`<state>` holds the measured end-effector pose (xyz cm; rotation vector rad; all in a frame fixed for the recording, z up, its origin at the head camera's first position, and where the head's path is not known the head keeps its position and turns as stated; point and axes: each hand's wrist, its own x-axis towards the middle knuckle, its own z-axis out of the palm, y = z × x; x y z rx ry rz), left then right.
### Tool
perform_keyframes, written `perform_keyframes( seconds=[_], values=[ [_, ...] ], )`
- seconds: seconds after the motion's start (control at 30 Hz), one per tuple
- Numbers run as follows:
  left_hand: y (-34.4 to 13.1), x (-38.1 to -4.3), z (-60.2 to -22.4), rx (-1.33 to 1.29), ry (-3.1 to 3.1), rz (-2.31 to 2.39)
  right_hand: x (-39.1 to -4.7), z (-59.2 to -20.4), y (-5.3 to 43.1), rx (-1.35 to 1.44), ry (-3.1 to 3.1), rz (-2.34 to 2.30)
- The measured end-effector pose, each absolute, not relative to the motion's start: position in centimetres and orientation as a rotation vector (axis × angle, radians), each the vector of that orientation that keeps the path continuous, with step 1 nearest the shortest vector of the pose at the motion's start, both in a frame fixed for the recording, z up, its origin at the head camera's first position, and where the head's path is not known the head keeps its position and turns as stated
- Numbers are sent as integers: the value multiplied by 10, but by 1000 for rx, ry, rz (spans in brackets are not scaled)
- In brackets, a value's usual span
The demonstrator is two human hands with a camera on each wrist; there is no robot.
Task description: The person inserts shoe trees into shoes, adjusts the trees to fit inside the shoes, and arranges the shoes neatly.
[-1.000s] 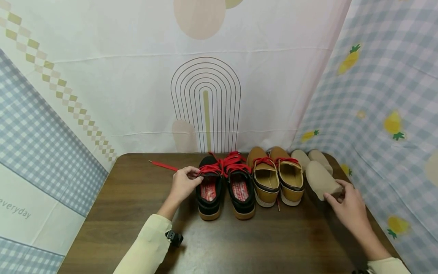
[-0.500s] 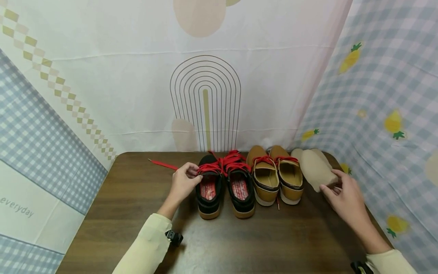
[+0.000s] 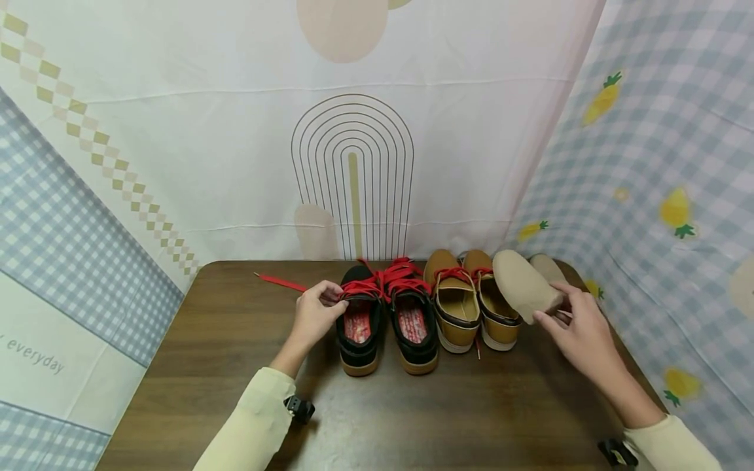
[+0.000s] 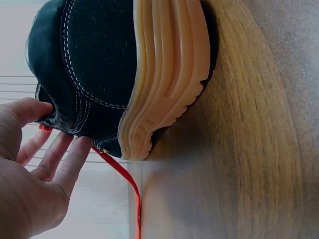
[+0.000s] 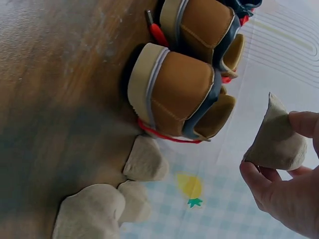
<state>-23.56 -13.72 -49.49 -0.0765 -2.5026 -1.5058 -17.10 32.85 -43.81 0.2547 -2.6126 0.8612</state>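
My left hand [image 3: 316, 311] pinches the opening's edge of the left black shoe [image 3: 359, 358], which has red laces. In the left wrist view the thumb lies at the collar, the other fingers outside it. My right hand [image 3: 583, 327] holds a beige moulded shoe insert [image 3: 521, 284] by its blunt end. The insert is raised, its rounded toe end pointing away, in front of part of the right tan shoe [image 3: 499, 333]. In the right wrist view, thumb and fingers grip the insert [image 5: 279, 139] from both sides, apart from the tan shoe [image 5: 182, 84].
A second black shoe [image 3: 419, 360] and another tan shoe [image 3: 457, 327] stand in the row. More beige inserts [image 5: 89, 214] lie on the wooden table [image 3: 412, 425] at the right. A loose red lace end [image 3: 279, 282] trails left. Patterned cloth [image 3: 247, 163] hangs behind.
My right hand first carries the insert away over the other inserts, then leftward to the right tan shoe. My left hand keeps its place on the black shoe.
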Motion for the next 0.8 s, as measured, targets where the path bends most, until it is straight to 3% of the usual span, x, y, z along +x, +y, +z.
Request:
perform_keyframes(
  seconds=[0.8],
  values=[
    [-136,-235,-494,-50,-2531,-1501,-178,-426,299,518,-2562,810]
  ],
)
